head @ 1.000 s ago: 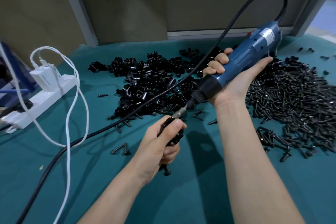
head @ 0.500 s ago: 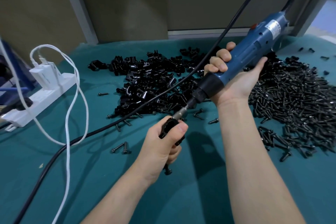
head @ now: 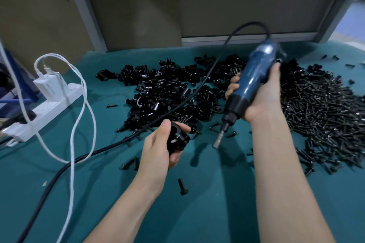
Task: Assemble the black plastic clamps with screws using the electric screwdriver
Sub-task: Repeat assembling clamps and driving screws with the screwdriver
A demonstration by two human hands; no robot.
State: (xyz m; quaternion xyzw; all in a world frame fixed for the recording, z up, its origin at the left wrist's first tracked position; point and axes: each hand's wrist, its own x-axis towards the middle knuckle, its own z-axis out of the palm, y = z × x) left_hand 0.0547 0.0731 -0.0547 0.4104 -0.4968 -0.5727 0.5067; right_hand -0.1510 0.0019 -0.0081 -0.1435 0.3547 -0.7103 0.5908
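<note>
- My left hand grips one clamp, thumb over its top and fingers curled beneath. It is held above the table, just left of centre view.
- My right hand is wrapped round the screwdriver, with the bit slanting down toward 7 o'clock. The tool's upper body is blurred.
- The bit stands clear of the clamp, near it at its 3 o'clock. There is no contact between them.
- I cannot tell whether a screw sits in the held clamp. It is black on black, and my fingers cover part of it.
- The clamp pile lies at 12 o'clock of my left hand. The screw pile lies at 3 o'clock of my right hand. Both are large.
- A loose screw lies at 6 o'clock of my left hand. Others are scattered between the piles.
- The cord runs from the tool across the clamp pile and off toward 8 o'clock. The power strip sits at 9 o'clock.
- Finding: I can make out no separate lot of finished clamps, and I cannot tell whether any in the pile carry screws.
- Judgement: the clamp in hand is either just driven or awaiting its screw. Given the stock in both piles, most of the work appears outstanding.
</note>
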